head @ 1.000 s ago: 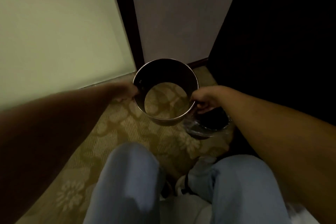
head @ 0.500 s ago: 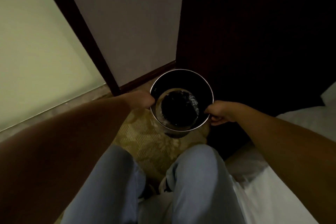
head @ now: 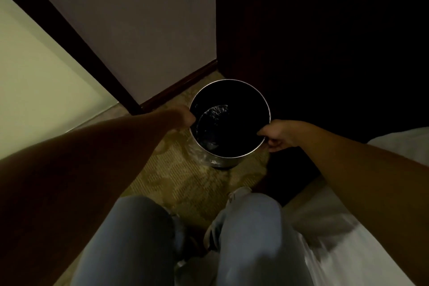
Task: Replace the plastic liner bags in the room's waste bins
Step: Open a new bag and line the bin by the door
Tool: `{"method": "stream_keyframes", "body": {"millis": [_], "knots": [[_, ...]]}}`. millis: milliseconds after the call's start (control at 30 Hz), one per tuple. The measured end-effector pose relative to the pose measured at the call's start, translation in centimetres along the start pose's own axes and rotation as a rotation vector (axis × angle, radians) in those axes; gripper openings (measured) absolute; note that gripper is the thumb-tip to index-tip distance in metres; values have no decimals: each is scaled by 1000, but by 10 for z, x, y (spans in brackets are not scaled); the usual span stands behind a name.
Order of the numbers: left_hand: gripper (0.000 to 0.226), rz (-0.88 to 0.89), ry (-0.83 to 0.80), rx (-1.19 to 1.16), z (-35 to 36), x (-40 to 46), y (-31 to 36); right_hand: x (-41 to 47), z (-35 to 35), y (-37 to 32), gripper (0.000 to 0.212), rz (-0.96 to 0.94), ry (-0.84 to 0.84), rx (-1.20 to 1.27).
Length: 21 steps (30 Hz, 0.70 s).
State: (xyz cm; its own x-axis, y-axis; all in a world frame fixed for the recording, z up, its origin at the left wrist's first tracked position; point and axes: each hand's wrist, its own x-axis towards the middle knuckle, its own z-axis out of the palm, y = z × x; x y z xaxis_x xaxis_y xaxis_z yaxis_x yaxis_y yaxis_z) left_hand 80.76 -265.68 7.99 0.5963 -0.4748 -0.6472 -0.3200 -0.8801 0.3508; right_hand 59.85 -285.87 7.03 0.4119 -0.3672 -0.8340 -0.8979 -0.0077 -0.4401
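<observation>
Left hand (head: 185,115) fingers hidden behind bin (head: 232,160) rim.

Round metal waste bin (head: 228,160) shows a shiny, polished rim; glossy black plastic liner (head: 214,112) crinkles inside. Beige patterned carpet (head: 185,181) looks woven, matt. Dark wooden skirting (head: 178,87) gleams faintly; pale blue denim trousers (head: 250,239) look soft.

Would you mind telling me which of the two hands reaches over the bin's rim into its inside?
The left hand: its fingers hook over the metal bin's rim, while the right hand grips outside.
</observation>
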Motion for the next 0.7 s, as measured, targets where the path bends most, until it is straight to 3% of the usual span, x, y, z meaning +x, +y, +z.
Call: {"method": "stream_keyframes", "body": {"millis": [133,367,500,700], "knots": [[14,-38,2,-19,13,16,-6,13,4,-2,5,11,-5,-3],[24,-63,-93,-91,31,36,-16,40,26,4,32,57,-81,142],[26,-152,-213,-151,47,35,-21,49,34,10,37,96,-126,60],[12,-91,-195,-157,58,39,-18,50,34,4,38,57,-146,29]]}}
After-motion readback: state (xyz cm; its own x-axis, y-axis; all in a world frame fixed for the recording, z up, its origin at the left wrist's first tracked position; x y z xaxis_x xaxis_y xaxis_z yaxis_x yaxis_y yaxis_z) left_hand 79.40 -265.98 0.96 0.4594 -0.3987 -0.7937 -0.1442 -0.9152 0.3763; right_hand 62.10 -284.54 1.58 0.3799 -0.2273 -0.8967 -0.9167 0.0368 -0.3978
